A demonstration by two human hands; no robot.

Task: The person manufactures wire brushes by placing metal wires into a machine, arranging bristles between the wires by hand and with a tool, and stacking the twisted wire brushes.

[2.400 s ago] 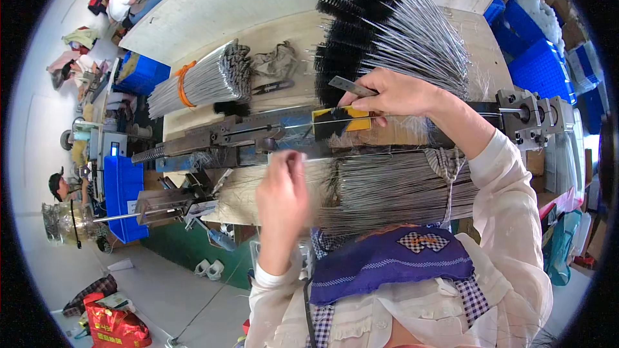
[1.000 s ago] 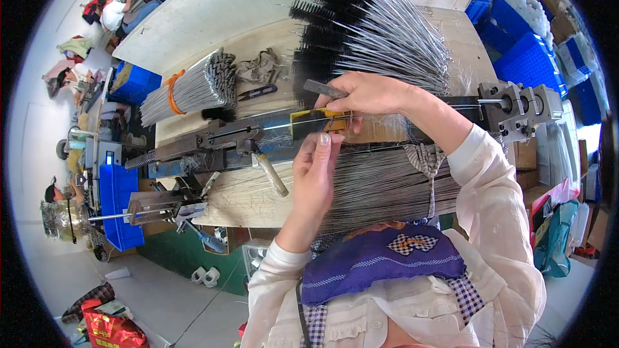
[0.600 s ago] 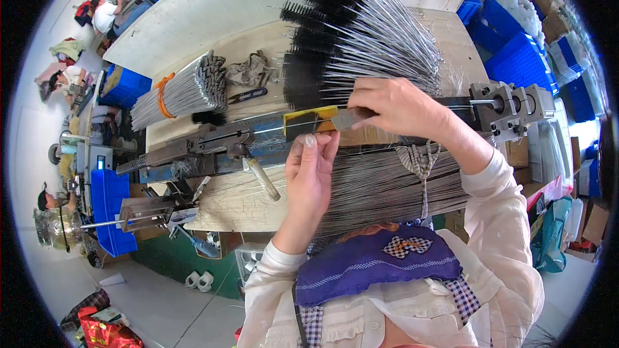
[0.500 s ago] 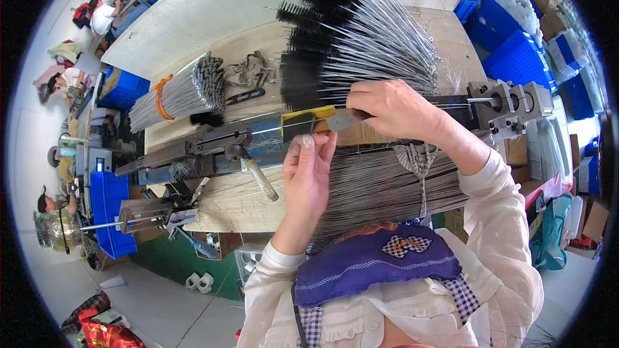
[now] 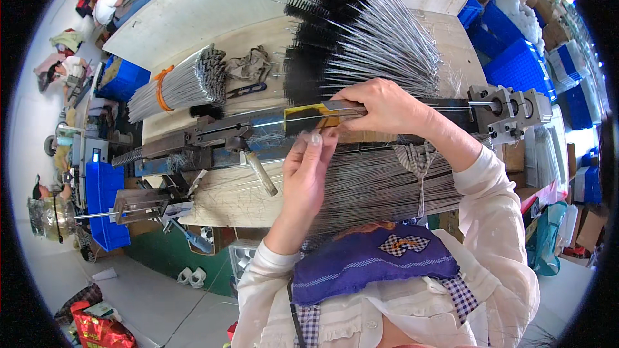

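A shallow yellow tray (image 5: pixel 333 118) sits over the narrow machine bed at the middle of the bench, with a dark mass of black bristles (image 5: pixel 298 122) filling its left part. Thin bright wires (image 5: pixel 309 116) run across it, towards a steel clamp block (image 5: pixel 512 115) on the right. The person's right hand (image 5: pixel 385 106) grips a flat metal bar (image 5: pixel 351 112) over the tray's right end. The left hand (image 5: pixel 308 164) is at the tray's near edge, thumb and fingertips drawn close together; whether they pinch anything cannot be told.

Just beyond spreads a fan of black-tipped brushes (image 5: pixel 393 42) on twisted stems. To the left lie a wire bundle (image 5: pixel 177 87) with an orange tie, a crumpled cloth (image 5: pixel 248 64) and small snips (image 5: pixel 247 89). A wrapped handle (image 5: pixel 261 173) juts towards the person, left of the left hand. Loose straight wires (image 5: pixel 393 177) lie nearer, partly hidden by the left hand and a purple cloth (image 5: pixel 374 261). The right hand hides part of the bar, and its curled fingers are hard to make out.
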